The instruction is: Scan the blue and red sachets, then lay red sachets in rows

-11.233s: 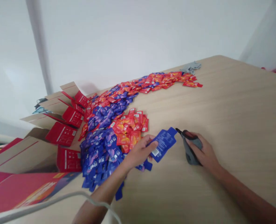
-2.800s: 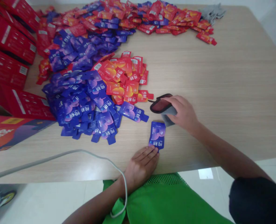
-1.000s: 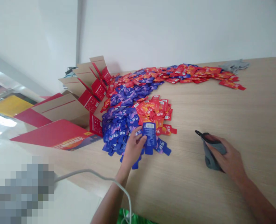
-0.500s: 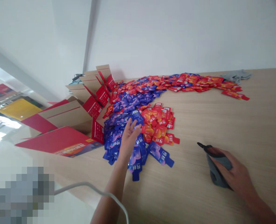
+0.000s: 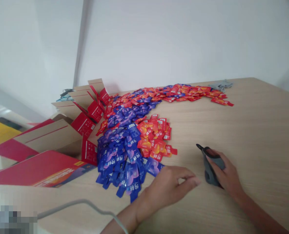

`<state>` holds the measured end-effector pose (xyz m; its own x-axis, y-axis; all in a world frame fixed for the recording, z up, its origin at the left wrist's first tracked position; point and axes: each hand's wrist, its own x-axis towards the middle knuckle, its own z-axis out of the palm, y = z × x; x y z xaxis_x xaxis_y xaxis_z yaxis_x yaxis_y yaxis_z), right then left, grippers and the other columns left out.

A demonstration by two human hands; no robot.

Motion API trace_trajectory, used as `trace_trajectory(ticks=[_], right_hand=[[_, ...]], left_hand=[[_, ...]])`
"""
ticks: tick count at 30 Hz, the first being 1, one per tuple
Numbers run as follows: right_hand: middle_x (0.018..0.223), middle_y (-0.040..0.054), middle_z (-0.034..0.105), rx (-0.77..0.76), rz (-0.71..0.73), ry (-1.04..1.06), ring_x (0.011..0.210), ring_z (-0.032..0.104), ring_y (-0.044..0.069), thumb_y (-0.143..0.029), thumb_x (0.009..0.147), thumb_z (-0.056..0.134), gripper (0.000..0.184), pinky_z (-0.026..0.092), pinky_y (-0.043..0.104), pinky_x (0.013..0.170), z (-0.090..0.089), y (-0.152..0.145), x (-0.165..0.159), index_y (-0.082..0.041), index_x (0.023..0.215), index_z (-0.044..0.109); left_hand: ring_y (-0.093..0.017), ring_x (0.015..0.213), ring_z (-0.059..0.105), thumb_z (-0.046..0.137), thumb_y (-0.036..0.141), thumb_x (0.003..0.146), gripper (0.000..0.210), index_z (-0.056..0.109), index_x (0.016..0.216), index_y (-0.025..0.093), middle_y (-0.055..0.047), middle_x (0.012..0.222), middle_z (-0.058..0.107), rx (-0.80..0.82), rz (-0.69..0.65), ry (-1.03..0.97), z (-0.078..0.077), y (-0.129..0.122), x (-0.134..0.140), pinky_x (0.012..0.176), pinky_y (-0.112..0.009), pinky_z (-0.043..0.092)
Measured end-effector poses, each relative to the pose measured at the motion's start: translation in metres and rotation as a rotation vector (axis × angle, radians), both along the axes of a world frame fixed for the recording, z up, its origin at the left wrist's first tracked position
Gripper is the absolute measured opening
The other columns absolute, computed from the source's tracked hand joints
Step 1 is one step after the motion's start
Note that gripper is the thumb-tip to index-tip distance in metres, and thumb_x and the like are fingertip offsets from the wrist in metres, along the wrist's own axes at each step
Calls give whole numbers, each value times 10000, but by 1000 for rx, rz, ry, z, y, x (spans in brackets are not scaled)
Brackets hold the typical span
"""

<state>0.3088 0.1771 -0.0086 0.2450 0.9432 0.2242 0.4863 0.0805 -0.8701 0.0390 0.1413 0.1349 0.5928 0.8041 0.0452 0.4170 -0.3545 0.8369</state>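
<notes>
My right hand is closed around a grey-and-black item with a soft-looking body and a narrow dark tip pointing left; its exact kind is unclear. My left hand is over the table just left of it, thumb and fingertips pinched together, with nothing visible between them. Close behind my left wrist lies a heap of blue-purple sachets with spout-like ends. Orange-red sachets are piled against its right side. One blue sachet is partly covered by my left hand.
A band of mixed sachets curves along the table's back edge beside the wall. Open red cardboard boxes stand on the left. A grey cloth lies at the far right. A pale cable crosses the lower left.
My left hand has come off the blue sachets, moved right and towards me, and gone from spread fingers to a pinch. My right hand keeps its hold. The view has shifted.
</notes>
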Motion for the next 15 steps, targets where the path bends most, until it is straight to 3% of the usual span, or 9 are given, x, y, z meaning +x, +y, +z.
trace_trajectory(ticks=[3, 6, 10, 15], right_hand=[[1272, 90, 768, 1, -46, 66, 1216, 708, 360, -651, 901, 637, 509, 567, 555, 1055, 5, 9, -1, -278, 1237, 718], [1130, 96, 797, -43, -116, 154, 1035, 761, 338, -687, 879, 658, 575, 654, 465, 849, 9, 12, -1, -255, 1252, 725], [1018, 79, 795, -52, -201, 265, 919, 762, 313, -709, 855, 682, 604, 667, 404, 719, 11, 10, -1, -250, 1245, 725], [1071, 72, 803, -82, -184, 308, 1003, 768, 368, -751, 815, 680, 582, 687, 485, 796, 5, 10, 3, -308, 1189, 732]], left_hand=[[-131, 740, 708, 460, 479, 1106, 464, 733, 871, 187, -24, 806, 758, 132, 4, 82, 0, 42, 27, 653, -223, 464], [-153, 753, 705, 414, 496, 1114, 480, 687, 856, 197, -29, 810, 741, 291, 25, 244, -4, 84, 49, 632, -242, 440], [-208, 971, 736, 353, 529, 1120, 454, 675, 1041, 220, -54, 1032, 764, 433, 88, 589, -12, 149, 66, 767, -282, 528], [-267, 1163, 692, 487, 424, 1094, 350, 645, 1214, 135, -136, 1238, 703, 422, 240, 810, -31, 256, 68, 974, -402, 566]])
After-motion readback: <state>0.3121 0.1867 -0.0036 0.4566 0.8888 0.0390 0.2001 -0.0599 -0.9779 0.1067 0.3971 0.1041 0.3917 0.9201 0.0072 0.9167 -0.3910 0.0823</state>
